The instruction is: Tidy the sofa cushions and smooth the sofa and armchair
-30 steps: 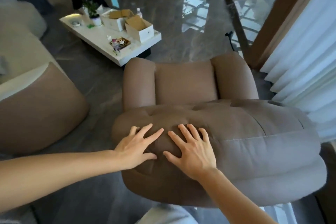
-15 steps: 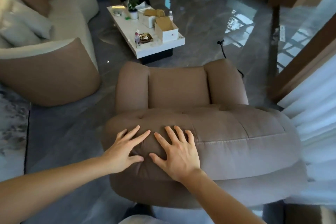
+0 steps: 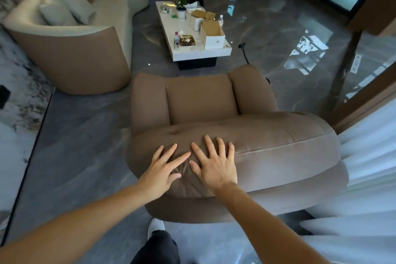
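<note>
Behind the armchair (image 3: 214,126), I have both palms flat on its padded top.

My left hand (image 3: 163,169) and right hand (image 3: 214,164) lie side by side, fingers spread wide, neither grip closed on anything. Fabric puckers between the thumbs. I judge the best stroke is outward, hands parting toward each end with even, light pressure, so the crease flattens rather than bunches. The sofa (image 3: 70,49), with its cushions (image 3: 64,9), waits well apart, ahead on the left.

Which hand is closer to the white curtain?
Right. The right hand lies flat on the armchair backrest, on the side toward the white curtain; the left hand lies beside it, farther away.
</note>
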Demonstrator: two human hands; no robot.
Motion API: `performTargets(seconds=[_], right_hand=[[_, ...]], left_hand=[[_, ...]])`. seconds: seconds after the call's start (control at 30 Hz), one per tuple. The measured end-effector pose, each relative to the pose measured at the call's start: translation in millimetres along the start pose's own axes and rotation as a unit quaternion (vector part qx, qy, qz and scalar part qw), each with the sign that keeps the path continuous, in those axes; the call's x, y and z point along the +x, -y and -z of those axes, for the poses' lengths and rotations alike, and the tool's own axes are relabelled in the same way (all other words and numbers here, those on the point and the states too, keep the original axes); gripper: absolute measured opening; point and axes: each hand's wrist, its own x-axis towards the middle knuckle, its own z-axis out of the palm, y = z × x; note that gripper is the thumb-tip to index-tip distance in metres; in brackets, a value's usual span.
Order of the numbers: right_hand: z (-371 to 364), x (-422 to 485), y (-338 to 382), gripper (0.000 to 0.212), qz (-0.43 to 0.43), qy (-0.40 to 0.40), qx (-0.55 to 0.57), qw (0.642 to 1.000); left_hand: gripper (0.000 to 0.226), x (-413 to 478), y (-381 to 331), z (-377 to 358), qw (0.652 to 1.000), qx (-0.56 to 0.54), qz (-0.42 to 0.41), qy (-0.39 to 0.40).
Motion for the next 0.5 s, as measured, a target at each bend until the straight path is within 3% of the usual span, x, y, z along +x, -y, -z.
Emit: performTargets(seconds=[0.17, 0.37, 0.5], right_hand=[[0.6, -2.5, -22.1, 0.068, 0.006, 0.016, -0.036, 0.999], [14.3, -2.3, -20.9, 0.062, 0.013, 0.058, -0.052, 0.997], [50.9, 14.3, -3.9, 0.063, 0.015, 0.155, -0.061, 0.986]], left_hand=[[0.066, 2.9, -17.7, -9.9, 1.0, 0.011, 0.027, -0.003], [0.063, -4.0, -27.8, 6.8, 0.995, -0.025, 0.08, 0.046], [0.045, -5.6, -18.8, 55.5, 0.996, 0.016, 0.077, 0.038]])
